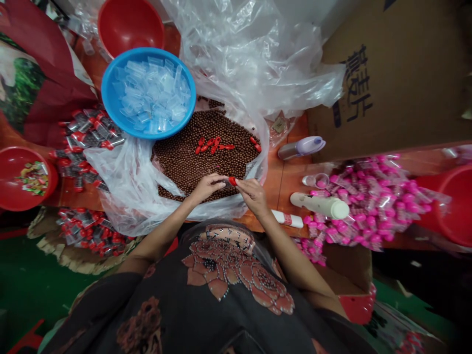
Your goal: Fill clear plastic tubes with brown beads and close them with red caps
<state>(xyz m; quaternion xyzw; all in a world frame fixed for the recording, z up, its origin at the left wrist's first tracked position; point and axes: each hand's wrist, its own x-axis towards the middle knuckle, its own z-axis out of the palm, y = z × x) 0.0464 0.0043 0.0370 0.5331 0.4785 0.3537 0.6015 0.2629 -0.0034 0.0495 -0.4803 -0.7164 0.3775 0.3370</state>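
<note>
My left hand (209, 188) pinches a small clear container with dark contents, mostly hidden by the fingers. Against its end is a red cap (232, 181), gripped by the fingertips of my right hand (253, 194). Whether the cap is fully seated I cannot tell. Both hands are over the near edge of a heap of small brown balls (184, 162) lying on clear plastic sheeting. Several loose red caps (214, 144) rest on top of the heap, with a few more at its right side. Beyond it, a blue basin (106, 98) holds many clear empty containers (155, 93).
Red-capped filled containers (88, 130) pile up at left, near a red bowl (51, 189) of colourful bits. Pink-capped ones (368, 206) are heaped at right beside a pale cylinder (317, 204) and a purple-topped bottle (302, 147). A cardboard box (401, 83) stands back right.
</note>
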